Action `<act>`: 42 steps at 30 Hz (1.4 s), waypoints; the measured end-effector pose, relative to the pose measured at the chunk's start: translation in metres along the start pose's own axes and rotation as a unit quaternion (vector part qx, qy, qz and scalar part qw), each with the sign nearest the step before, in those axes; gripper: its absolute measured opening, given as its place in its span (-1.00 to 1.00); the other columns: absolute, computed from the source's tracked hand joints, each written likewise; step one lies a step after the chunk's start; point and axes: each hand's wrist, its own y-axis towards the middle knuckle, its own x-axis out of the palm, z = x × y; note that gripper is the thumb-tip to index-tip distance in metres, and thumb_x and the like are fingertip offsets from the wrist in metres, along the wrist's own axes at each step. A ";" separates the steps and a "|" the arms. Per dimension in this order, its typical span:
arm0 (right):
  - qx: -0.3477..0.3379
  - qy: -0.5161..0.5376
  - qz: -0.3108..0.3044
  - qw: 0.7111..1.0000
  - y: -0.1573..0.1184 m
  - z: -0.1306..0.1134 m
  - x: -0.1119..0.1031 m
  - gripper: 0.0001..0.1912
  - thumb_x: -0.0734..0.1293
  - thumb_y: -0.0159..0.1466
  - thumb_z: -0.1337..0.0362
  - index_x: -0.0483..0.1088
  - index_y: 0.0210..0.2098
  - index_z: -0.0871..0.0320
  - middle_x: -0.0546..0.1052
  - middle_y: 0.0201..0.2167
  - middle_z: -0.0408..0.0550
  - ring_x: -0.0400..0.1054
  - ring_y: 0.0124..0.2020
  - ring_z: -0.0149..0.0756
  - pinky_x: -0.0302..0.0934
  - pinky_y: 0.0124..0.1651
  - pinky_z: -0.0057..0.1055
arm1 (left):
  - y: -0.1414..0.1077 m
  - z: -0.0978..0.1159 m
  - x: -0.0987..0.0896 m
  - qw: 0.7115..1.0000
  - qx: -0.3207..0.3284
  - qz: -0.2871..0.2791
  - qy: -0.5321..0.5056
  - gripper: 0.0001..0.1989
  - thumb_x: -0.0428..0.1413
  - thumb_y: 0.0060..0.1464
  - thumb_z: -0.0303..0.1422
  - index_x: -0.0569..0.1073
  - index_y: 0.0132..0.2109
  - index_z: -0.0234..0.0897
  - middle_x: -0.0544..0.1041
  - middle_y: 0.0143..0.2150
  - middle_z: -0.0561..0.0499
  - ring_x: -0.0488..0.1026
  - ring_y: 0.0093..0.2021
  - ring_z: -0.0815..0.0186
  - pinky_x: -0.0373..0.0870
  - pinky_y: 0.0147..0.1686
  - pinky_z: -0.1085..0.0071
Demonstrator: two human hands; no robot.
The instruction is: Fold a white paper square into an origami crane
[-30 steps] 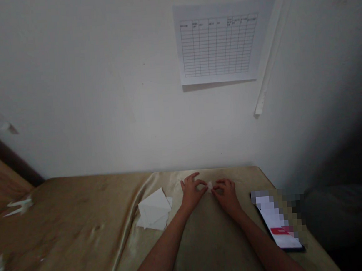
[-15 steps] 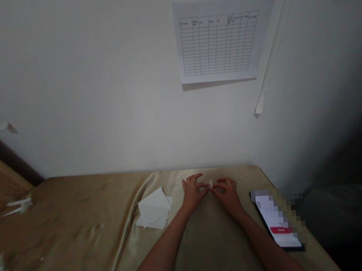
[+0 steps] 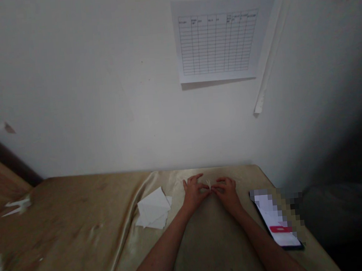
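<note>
Between my fingertips, a small folded piece of white paper [image 3: 208, 184] stands up with thin edges at its top. My left hand [image 3: 194, 191] pinches its left side between thumb and index finger, the other fingers raised. From the right, my right hand [image 3: 227, 191] pinches the same piece low down, its other fingers curled. Both hands are just above or on the gold cloth. To the left of my left forearm lies a loose stack of white paper sheets [image 3: 154, 208], overlapping at different angles.
Satiny gold cloth [image 3: 208, 246] covers the table, with a raised fold left of the sheets. A phone [image 3: 277, 222] with a lit screen lies at right. Folded white paper shapes [image 3: 19, 206] rest at far left. A printed table sheet [image 3: 220, 44] hangs on the wall behind.
The folded paper between my fingers has turned slightly, now showing thin separate edges at the top. Both hands stay nearly where they were.
</note>
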 end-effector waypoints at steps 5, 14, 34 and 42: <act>-0.006 -0.005 -0.002 1.000 -0.001 0.001 0.001 -0.92 0.42 0.18 0.22 0.61 -0.35 -0.01 0.45 -0.10 0.05 0.20 0.07 -0.05 0.13 0.20 -0.08 | -0.001 0.002 -0.001 1.000 -0.005 -0.013 0.009 -0.86 0.32 -0.01 -0.20 0.65 -0.23 0.04 0.31 0.33 0.08 0.12 0.34 0.05 -0.35 0.34 -0.25; 0.001 0.004 -0.014 1.000 -0.002 0.002 0.002 -0.89 0.42 0.16 0.20 0.60 -0.33 0.02 0.42 -0.07 0.05 0.17 0.10 -0.05 0.11 0.23 -0.08 | -0.001 0.003 0.001 1.000 0.003 -0.023 0.017 -0.88 0.29 0.03 -0.22 0.65 -0.23 0.02 0.25 0.37 0.07 0.09 0.36 0.01 -0.37 0.33 -0.29; -0.035 0.002 -0.020 0.999 0.000 0.007 0.005 -0.89 0.34 0.23 0.25 0.53 -0.33 0.06 0.44 -0.08 0.03 0.19 0.07 -0.08 0.10 0.22 -0.07 | -0.001 0.005 0.004 0.999 -0.042 0.005 0.000 -0.92 0.26 0.06 -0.26 0.61 -0.25 -0.06 0.32 0.32 0.05 0.16 0.33 0.04 -0.24 0.32 -0.29; -0.067 0.013 -0.036 0.997 0.001 0.010 0.006 -0.86 0.28 0.27 0.26 0.49 -0.30 0.07 0.42 -0.02 0.03 0.15 0.13 -0.09 0.06 0.25 -0.04 | 0.000 0.002 0.007 0.998 -0.048 0.035 -0.021 -0.94 0.26 0.08 -0.27 0.63 -0.27 -0.07 0.35 0.30 0.05 0.20 0.30 0.05 -0.19 0.34 -0.23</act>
